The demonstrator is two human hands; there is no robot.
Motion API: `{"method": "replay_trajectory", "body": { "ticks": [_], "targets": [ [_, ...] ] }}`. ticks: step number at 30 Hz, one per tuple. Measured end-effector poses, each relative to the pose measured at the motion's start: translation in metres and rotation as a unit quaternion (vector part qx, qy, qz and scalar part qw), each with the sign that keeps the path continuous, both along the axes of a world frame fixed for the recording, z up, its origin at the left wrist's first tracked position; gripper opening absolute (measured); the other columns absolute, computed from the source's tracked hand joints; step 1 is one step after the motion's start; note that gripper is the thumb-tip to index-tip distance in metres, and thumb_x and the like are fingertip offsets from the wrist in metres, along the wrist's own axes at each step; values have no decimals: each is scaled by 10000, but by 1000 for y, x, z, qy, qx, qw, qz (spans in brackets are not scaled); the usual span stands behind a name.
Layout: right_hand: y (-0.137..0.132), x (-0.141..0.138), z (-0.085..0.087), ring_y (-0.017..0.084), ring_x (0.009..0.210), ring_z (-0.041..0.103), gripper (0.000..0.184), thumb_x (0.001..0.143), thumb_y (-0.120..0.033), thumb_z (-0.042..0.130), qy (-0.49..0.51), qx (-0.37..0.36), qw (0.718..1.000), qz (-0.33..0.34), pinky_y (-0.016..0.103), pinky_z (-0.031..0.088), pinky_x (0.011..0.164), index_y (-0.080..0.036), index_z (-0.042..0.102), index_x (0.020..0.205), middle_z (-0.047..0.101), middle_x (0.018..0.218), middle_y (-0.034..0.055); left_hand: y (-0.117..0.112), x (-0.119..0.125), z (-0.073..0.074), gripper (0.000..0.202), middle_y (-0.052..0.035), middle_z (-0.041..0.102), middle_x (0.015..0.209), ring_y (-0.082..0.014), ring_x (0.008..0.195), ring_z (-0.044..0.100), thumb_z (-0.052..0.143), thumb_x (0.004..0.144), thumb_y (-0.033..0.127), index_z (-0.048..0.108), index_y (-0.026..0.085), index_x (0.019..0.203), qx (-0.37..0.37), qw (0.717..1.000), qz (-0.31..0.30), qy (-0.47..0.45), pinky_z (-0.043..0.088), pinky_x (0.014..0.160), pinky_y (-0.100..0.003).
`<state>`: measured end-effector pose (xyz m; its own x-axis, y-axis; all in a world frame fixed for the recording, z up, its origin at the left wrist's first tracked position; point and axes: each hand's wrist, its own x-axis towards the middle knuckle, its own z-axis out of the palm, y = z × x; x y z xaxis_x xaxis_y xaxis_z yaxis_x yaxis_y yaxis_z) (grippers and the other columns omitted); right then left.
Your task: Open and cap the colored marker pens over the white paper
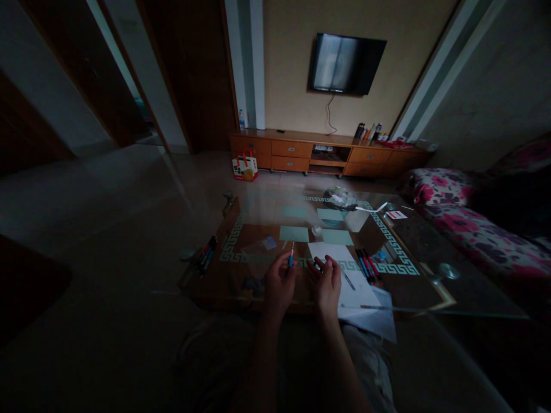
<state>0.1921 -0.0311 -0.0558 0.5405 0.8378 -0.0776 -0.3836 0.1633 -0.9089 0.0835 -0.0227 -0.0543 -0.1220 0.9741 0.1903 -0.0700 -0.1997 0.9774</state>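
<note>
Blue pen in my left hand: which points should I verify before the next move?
1. Left hand grips blue pen, held upright: ok.
2. Pen tip capped or bare: cannot tell.
3. Right hand empty: cannot tell; its fingers curl above the white paper.
4. White paper lies on glass table: ok.
5. Light for working: not ok, the room is dim.
6. Spare pens beside the paper's right edge: ok.

Both bare arms reach out side by side, the left hand [279,284] with thumb and fingers pinched tight together, and the right hand [328,285] just beside it, back up, fingers bent.
</note>
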Motion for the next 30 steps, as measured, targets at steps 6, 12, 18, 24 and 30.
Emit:
{"method": "replay_trajectory", "body": {
  "ticks": [6, 12, 18, 24, 30],
  "targets": [
    [0, 0, -1, 218, 948, 711, 455, 849, -555, 582, 13, 13, 1000, 6, 431, 542, 891, -237, 484, 1160, 686, 1060, 65, 0, 0, 2, 376, -94, 683, 1061, -198, 880, 686, 635, 873, 371, 613, 203, 1208, -7, 1000, -3, -1, 581, 773, -318],
    [-1, -2, 5, 202, 925, 711, 380, 821, -427, 669, 14, 50, 999, 6, 440, 537, 907, -215, 537, 1107, 699, 1051, 62, -1, 0, 3, 378, -99, 686, 1085, -194, 884, 687, 644, 865, 382, 625, 207, 1200, -10, 1000, 2, -1, 580, 769, -309],
    [-4, -3, 14, 201, 916, 703, 317, 757, -307, 749, -6, 86, 996, -2, 422, 532, 906, -181, 601, 1008, 698, 1037, 71, 0, 0, 3, 354, -89, 694, 1090, -201, 930, 677, 641, 868, 372, 641, 210, 1183, -2, 1000, 6, 24, 567, 811, -318],
    [-2, -2, 12, 159, 839, 695, 364, 720, -261, 758, 24, 100, 995, 18, 354, 534, 844, -199, 615, 1050, 683, 1019, 33, -1, 0, 7, 330, -90, 694, 1114, -204, 970, 671, 609, 892, 357, 645, 215, 1189, 12, 999, -7, 45, 544, 851, -317],
    [-1, -1, 11, 132, 771, 671, 370, 700, -241, 762, 44, 96, 994, 12, 300, 526, 764, -206, 618, 1038, 673, 983, 7, -2, -1, 9, 332, -92, 694, 1114, -208, 976, 671, 612, 890, 351, 647, 214, 1190, 10, 999, -8, 50, 538, 862, -319]
  ]
}}
